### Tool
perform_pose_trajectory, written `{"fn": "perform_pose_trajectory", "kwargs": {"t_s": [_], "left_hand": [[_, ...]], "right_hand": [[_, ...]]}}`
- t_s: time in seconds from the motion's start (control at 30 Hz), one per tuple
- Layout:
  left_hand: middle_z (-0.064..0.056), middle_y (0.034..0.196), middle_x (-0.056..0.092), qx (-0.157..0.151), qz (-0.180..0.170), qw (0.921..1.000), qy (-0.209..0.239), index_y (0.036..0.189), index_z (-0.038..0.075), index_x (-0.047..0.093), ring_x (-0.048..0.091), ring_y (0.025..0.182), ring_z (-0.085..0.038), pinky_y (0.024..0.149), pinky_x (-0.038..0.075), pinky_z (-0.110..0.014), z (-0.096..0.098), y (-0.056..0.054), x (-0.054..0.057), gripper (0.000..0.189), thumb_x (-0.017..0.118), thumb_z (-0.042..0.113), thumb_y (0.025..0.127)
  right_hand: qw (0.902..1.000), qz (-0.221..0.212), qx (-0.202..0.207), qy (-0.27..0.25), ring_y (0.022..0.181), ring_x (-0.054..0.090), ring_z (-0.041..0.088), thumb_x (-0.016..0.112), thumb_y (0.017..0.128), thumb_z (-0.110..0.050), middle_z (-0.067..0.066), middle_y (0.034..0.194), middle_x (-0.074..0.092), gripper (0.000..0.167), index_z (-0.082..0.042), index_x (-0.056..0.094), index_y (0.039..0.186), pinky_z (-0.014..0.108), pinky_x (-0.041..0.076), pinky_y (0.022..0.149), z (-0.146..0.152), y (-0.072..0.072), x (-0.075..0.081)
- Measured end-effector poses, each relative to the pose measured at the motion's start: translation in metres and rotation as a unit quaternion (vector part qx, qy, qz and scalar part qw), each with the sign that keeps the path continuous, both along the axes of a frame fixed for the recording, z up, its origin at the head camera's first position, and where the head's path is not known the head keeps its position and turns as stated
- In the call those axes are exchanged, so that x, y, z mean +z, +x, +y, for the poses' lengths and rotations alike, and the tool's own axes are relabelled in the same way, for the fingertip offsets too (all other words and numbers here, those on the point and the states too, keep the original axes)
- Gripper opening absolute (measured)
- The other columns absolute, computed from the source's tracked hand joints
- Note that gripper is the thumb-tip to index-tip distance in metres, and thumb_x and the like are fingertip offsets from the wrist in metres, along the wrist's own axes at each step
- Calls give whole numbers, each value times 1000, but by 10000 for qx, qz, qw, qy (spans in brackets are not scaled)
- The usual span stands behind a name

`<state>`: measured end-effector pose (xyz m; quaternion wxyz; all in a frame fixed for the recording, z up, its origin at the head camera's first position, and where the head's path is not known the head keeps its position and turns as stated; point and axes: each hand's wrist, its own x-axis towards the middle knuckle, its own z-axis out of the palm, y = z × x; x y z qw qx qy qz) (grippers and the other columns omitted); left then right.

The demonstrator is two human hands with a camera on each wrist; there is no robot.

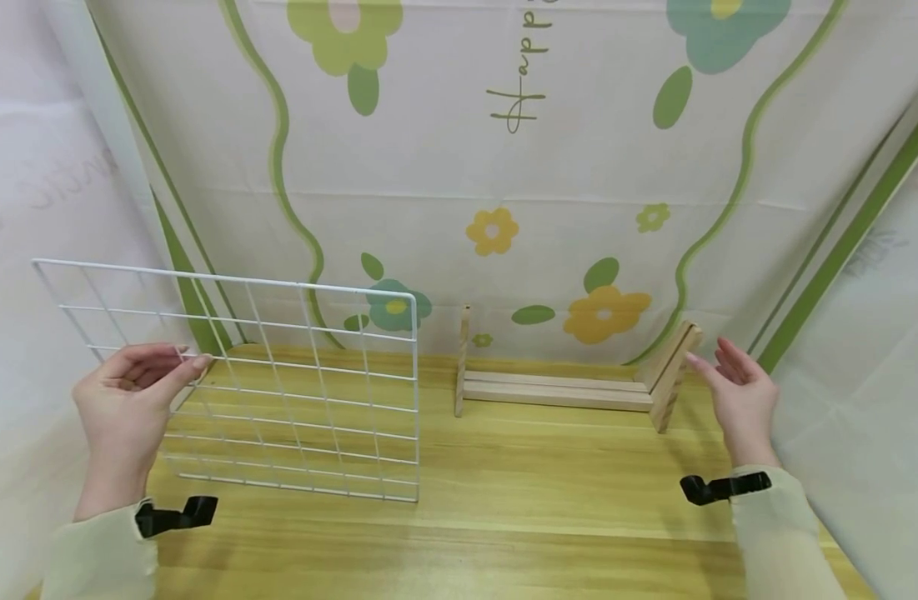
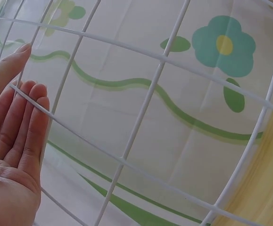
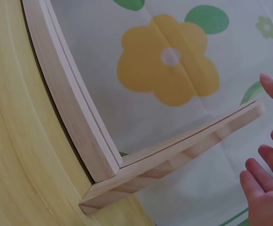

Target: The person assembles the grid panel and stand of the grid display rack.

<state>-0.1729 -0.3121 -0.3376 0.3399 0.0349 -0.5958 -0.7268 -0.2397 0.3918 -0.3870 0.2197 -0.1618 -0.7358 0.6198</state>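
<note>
On the left of the head view, a white wire grid panel stands upright at a slant above the wooden tabletop. My left hand pinches one of its wires between thumb and fingers, near the panel's left side. In the left wrist view, the fingers lie behind a wire. A light wooden stand rests on the table, made of a low grooved rail with an upright at each end. Beside its right upright is my right hand, fingers loosely spread and holding nothing. The right wrist view shows a gap between that hand and the upright.
A yellowish wooden tabletop lies under everything. Behind it hangs a white cloth printed with flowers and green wavy lines, and similar cloth walls flank both sides. Each wrist wears a black strap mount.
</note>
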Motion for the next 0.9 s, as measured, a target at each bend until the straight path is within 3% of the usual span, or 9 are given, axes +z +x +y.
{"fn": "perform_pose_trajectory", "kwargs": {"t_s": [0.23, 0.43, 0.53, 0.9], "left_hand": [[-7, 86, 74, -57, -11, 10000, -67, 98, -12, 70, 68, 75, -14, 65, 56, -15, 1, -1, 0, 30, 84, -18, 72], [-7, 86, 74, 28, -14, 9999, -156, 97, -12, 70, 68, 75, -14, 65, 55, -14, 2, -2, -1, 29, 84, -17, 73], [-8, 85, 74, 38, 58, 9999, -132, 97, -13, 70, 68, 74, -15, 65, 56, -14, 2, -2, -1, 29, 84, -19, 72], [-8, 85, 73, 43, 99, 9997, -200, 97, -13, 70, 67, 74, -15, 64, 55, -14, 3, -3, -2, 29, 84, -18, 72]], "right_hand": [[9922, -554, 954, 575, 147, 33, 17, 77, 91, -43, 0, 162, 35, 80, -29, 36, 158, 21, 34, 112, 11, -18, -1], [9803, -858, 1416, 1075, 149, 28, 28, 70, 93, -52, 7, 165, 26, 88, -23, 23, 162, 49, 30, 117, 16, -28, -2], [9756, -865, 1632, 1188, 150, 24, 35, 68, 94, -53, 13, 166, 21, 92, -18, 17, 163, 57, 26, 116, 15, -31, -1], [9734, -926, 1627, 1321, 149, 21, 41, 67, 94, -57, 20, 165, 18, 98, -7, 17, 162, 60, 26, 116, 13, -36, 3]]}}
